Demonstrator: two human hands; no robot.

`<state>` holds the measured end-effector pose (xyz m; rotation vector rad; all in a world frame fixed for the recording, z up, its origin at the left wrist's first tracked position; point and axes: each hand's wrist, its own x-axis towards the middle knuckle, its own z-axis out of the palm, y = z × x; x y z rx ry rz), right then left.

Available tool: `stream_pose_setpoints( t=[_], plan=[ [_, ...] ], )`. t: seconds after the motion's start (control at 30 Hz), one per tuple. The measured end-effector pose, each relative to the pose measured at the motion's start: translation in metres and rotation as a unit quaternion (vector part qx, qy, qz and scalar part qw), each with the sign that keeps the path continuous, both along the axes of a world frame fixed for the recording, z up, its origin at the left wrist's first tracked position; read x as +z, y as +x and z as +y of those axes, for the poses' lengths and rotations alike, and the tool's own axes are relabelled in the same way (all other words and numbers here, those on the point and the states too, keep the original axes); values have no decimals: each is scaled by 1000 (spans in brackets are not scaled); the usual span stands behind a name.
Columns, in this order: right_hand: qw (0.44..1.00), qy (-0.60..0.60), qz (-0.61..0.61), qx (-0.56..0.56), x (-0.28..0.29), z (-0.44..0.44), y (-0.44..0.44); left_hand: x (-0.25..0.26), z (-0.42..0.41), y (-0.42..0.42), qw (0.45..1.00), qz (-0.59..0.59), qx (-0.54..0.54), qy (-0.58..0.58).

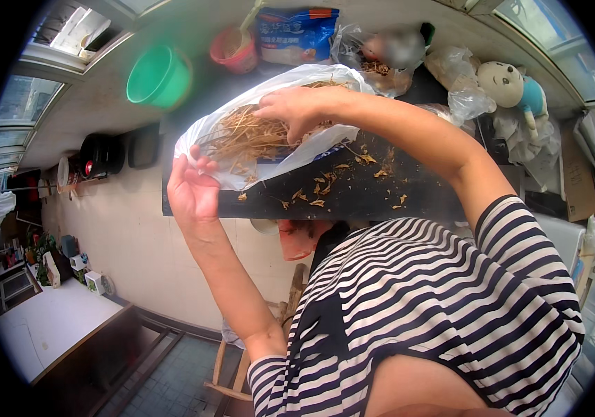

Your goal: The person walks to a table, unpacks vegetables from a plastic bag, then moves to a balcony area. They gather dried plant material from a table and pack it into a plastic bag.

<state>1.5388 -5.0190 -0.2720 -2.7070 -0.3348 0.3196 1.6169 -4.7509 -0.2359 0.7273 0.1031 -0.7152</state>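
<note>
A white plastic bag [323,142] lies wide open on a black tabletop [256,208], filled with dry, straw-coloured plant stalks [248,133]. At the bag's left end, my left hand [193,182] grips the gathered plastic, palm turned up and fingers curled at the rim. My right hand [297,108] reaches in from the right, palm down over the stalks, thumb pointing toward me. Its palm side is hidden, so whether it pinches any stalks cannot be told. Dried leaf scraps [321,190] are scattered on the tabletop in front of the bag.
Behind the bag stand a green plastic basin [157,78], a pink container [232,52] and a blue printed bag [297,36]. Clear plastic bags [451,70] and a plush toy [506,86] sit at back right. A wooden chair [229,370] stands beside me.
</note>
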Motion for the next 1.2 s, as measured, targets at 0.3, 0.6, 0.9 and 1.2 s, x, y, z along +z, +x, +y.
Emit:
stream_pose_setpoints(
  t=[0.3, 0.6, 0.9, 1.2],
  plan=[
    [908, -416, -48, 8, 6, -100, -116, 23, -8, 58, 985, 81, -137, -61],
    [878, -290, -373, -79, 108, -122, -36, 76, 34, 136, 980, -126, -108, 106],
    [851, -35, -474, -223, 69, -110, -39, 118, 118, 194, 988, -152, 27, 18],
    [858, -63, 64, -505, -175, -126, -156, 59, 160, 107, 983, -110, 135, 51]
  ],
)
